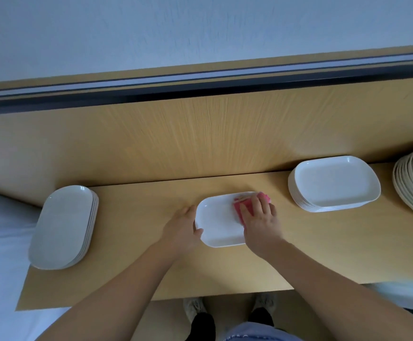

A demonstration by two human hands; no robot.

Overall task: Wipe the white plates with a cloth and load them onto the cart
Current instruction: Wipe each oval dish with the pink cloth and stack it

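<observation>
**Pink cloth pressed on a rounded white plate**

The right hand (262,220) lies palm-down with its fingers (259,203) slightly spread and pressing a pink cloth (238,207) onto the far right part of a plate (220,220). The cloth is soft and bunched, and it shows between the fingers and just past their tips. The plate is glossy white, rectangular with rounded corners and a shallow raised rim, and it sits flat on the table (225,271).

The left hand (182,228) holds the plate's left edge, thumb (197,232) curled over the near-left rim and fingers close together along the outer side; whether they reach beneath cannot be told.

The table is smooth pale wood laminate, backed by a grained panel (200,134). On it, well to the left, is a stack of oval white plates (62,227). To the right is a stack of rounded rectangular plates (333,185), and at the frame's edge a stack of round cream plates (412,183)
</observation>
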